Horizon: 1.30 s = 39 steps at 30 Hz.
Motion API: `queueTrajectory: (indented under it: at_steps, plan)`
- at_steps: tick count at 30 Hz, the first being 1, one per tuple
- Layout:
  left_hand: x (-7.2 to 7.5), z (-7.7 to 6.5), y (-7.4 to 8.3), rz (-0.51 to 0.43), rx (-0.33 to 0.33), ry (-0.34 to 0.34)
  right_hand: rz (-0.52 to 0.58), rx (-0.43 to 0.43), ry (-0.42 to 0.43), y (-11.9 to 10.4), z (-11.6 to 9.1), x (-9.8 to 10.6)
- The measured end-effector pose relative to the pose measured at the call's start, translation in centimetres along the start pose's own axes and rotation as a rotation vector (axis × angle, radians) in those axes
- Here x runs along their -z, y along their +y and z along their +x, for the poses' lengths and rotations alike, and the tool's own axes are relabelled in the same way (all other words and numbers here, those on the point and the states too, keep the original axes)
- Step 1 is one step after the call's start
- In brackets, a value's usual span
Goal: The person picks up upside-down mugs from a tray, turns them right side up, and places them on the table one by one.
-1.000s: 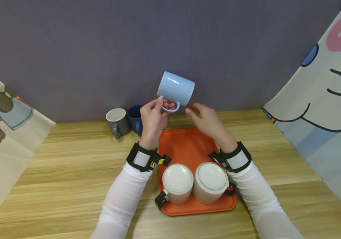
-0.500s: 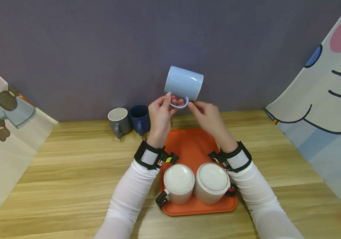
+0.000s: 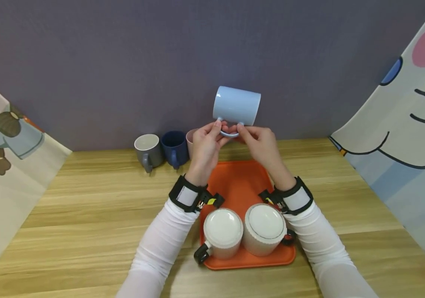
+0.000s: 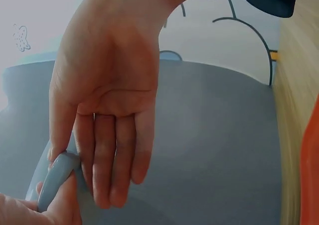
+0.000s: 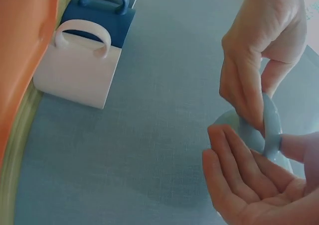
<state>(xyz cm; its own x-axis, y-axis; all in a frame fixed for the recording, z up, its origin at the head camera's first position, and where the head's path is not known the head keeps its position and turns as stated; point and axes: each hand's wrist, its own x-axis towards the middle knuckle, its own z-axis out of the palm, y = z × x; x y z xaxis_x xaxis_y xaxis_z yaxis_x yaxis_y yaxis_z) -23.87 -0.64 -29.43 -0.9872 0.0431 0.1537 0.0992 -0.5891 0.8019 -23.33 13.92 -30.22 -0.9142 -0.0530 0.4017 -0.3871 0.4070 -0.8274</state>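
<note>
A light blue mug (image 3: pixel 236 105) hangs in the air on its side, handle down, before the grey wall. My left hand (image 3: pixel 203 149) pinches one end of the handle between thumb and index finger; its other fingers stretch out straight in the left wrist view. At the handle's other end, my right hand (image 3: pixel 265 148) grips with thumb and fingers. The right wrist view shows both hands meeting at the curved handle (image 5: pixel 271 128). Below lies an orange tray (image 3: pixel 235 186) with two white mugs, a left one (image 3: pixel 223 227) and a right one (image 3: pixel 265 222), upside down with black handles.
Along the wall stand a grey mug (image 3: pixel 148 153), a dark blue mug (image 3: pixel 175 149) and a pink mug (image 5: pixel 79 68), the pink one partly hidden by my left hand in the head view. The wooden table (image 3: pixel 85 215) runs on both sides of the tray.
The light blue mug has moved right with my left hand and turned closer to level. My right hand, apart from it earlier, has taken hold of its handle.
</note>
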Motion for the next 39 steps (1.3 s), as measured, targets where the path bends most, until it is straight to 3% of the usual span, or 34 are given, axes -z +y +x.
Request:
queueTrajectory:
  at_steps: [4,11,16,29,39]
  plan:
    - [0.08,0.06,0.02,0.027,0.009,-0.024,0.125,-0.052,-0.004,0.06,0.09,0.03]
    - [0.42,0.16,0.20,0.200,0.011,-0.054,0.364,-0.175,0.014,0.21,0.26,0.26]
    - [0.59,0.24,0.22,0.293,-0.011,-0.057,0.395,-0.180,0.016,0.41,0.27,0.48]
    - [0.65,0.32,-0.07,0.375,-0.032,-0.038,0.520,-0.103,0.002,0.12,0.05,0.62]
    - [0.75,0.33,-0.31,0.417,-0.045,-0.053,0.631,-0.144,-0.013,0.09,0.18,0.59]
